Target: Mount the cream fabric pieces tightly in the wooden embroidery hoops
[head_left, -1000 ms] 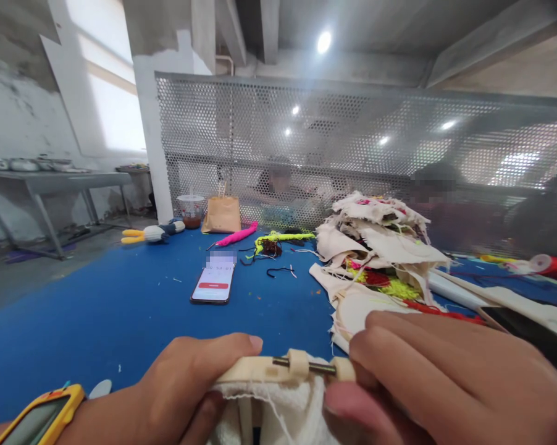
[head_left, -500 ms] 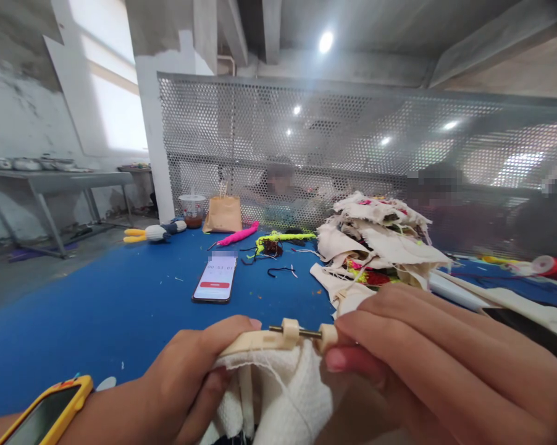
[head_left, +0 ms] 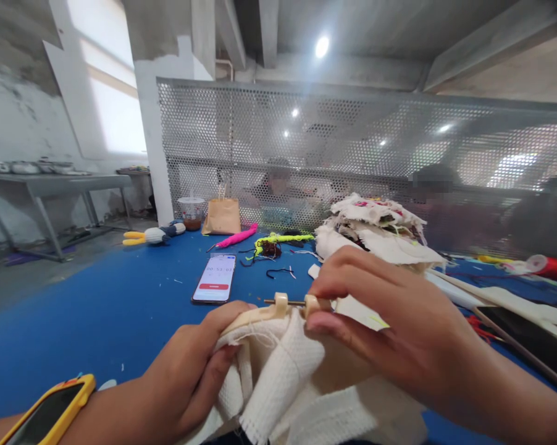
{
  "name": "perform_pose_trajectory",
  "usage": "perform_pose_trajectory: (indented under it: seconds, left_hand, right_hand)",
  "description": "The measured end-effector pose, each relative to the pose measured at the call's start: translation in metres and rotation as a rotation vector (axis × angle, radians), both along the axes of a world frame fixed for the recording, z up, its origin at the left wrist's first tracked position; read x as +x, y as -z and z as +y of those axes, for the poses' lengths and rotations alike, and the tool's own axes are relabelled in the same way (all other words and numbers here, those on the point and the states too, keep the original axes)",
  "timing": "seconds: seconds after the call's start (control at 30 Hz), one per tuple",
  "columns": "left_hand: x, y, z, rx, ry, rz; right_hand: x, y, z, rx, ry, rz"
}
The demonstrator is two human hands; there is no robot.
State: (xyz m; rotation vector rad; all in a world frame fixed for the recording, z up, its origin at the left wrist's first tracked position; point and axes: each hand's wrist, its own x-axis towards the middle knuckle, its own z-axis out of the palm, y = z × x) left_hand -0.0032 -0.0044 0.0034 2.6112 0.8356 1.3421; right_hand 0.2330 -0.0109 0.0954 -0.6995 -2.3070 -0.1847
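A cream embroidery hoop (head_left: pixel 255 316) with white woven cloth (head_left: pixel 285 371) hanging in folds from it is close in front of me. My left hand (head_left: pixel 195 361) grips the hoop's left side, thumb on top and fingers beneath. At the hoop's top, a metal screw (head_left: pixel 296 303) runs between two cream lugs. The fingers of my right hand (head_left: pixel 375 309) pinch the screw's right end beside the right lug. The cloth spreads below my right hand, and loose white threads lie over the hoop's edge.
On the blue table (head_left: pixel 134 309) lie a phone with a timer (head_left: pixel 214 278), pink yarn (head_left: pixel 236 237), yellow-green yarn (head_left: pixel 283 238) and a doll (head_left: pixel 155 233). A cloth pile (head_left: pixel 375 228) and dark phone (head_left: pixel 528 340) are right. People sit behind the mesh screen (head_left: pixel 269 123).
The hoop's screw end has risen and shifted slightly left. My right hand has moved left and turned, showing more of its wrist and more of the cloth beneath.
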Motion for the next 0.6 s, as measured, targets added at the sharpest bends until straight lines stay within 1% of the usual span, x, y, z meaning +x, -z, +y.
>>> perform_pose_trajectory:
  seconds: [0.13, 0.2, 0.3, 0.37, 0.43, 0.47, 0.6]
  left_hand:
    - [-0.0008, 0.0017, -0.0025, -0.008, -0.01, 0.012]
    - [-0.0012, 0.0029, -0.0024, -0.011, -0.016, 0.02]
    - [-0.001, 0.0031, -0.0007, -0.006, 0.003, 0.019]
    - [-0.0007, 0.0024, 0.0006, -0.004, 0.005, 0.005]
    - [-0.0004, 0.0014, 0.001, -0.011, -0.004, 0.009]
    - [-0.0004, 0.0008, 0.0008, -0.016, -0.009, 0.018]
    - [-0.0013, -0.002, -0.0033, 0.009, -0.019, 0.056]
  right_hand:
    - [0.0004, 0.0026, -0.0005, 0.181, -0.036, -0.023]
    - [-0.0002, 0.004, -0.0016, 0.274, -0.015, -0.039]
    - [-0.0015, 0.0054, -0.0022, 0.393, 0.015, -0.12]
    - [-0.0026, 0.0058, -0.0014, 0.435, 0.017, -0.156]
    - [-0.0039, 0.0056, 0.0, 0.414, 0.02, -0.137]
    - [-0.0045, 0.0053, 0.0005, 0.369, 0.026, -0.111]
    - [-0.0042, 0.0015, -0.0016, 0.082, 0.025, 0.032]
